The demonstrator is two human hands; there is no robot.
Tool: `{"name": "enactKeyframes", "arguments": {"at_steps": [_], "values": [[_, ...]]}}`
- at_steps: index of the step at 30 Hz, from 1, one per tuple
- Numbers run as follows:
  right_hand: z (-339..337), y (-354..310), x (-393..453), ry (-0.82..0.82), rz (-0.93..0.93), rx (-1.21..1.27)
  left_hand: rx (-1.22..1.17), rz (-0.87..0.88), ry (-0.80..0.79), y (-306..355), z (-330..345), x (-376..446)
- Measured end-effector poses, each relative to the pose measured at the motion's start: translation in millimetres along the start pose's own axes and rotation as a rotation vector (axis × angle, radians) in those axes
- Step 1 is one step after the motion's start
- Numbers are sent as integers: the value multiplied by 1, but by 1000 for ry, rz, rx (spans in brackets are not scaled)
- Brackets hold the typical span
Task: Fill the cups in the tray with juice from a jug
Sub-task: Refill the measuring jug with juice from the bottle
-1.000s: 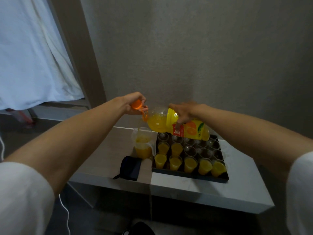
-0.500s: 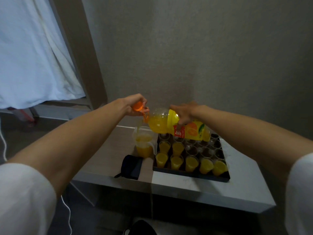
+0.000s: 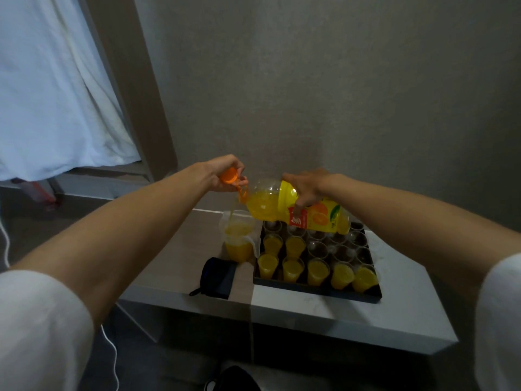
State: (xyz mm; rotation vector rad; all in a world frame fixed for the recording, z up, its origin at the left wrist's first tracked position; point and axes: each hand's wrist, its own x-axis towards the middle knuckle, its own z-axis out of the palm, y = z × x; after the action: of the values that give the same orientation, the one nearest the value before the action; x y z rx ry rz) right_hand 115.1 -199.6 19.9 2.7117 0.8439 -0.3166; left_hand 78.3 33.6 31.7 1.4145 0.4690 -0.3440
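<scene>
Seven cups [image 3: 293, 270] in the black tray [image 3: 315, 292] hold orange juice; the rest behind them look empty. The right hand [image 3: 306, 189] grips a juice bottle [image 3: 298, 213] around its yellow label, held nearly flat with its long axis running left to right and the mouth at the left. The left hand [image 3: 225, 176] pinches the orange cap [image 3: 229, 176] beside that mouth. Juice streams down into a clear jug [image 3: 239, 238], which stands just left of the tray, nearer the left hand. Next, I judge, the jug must travel right over the empty cups. Everything sits on a low grey table [image 3: 310, 320] against a plain grey wall [image 3: 338, 94]; a dark pouch [image 3: 218, 277] lies beside the jug.
</scene>
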Motion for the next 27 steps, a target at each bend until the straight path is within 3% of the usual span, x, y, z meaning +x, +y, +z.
{"name": "enactKeyframes", "arguments": {"at_steps": [16,27], "values": [[6,8,6,-11,-6,70,27,9,-59,5,4,2],[17,-2,20,-8,-30,97,6,-24,15,0,-15,24]]}}
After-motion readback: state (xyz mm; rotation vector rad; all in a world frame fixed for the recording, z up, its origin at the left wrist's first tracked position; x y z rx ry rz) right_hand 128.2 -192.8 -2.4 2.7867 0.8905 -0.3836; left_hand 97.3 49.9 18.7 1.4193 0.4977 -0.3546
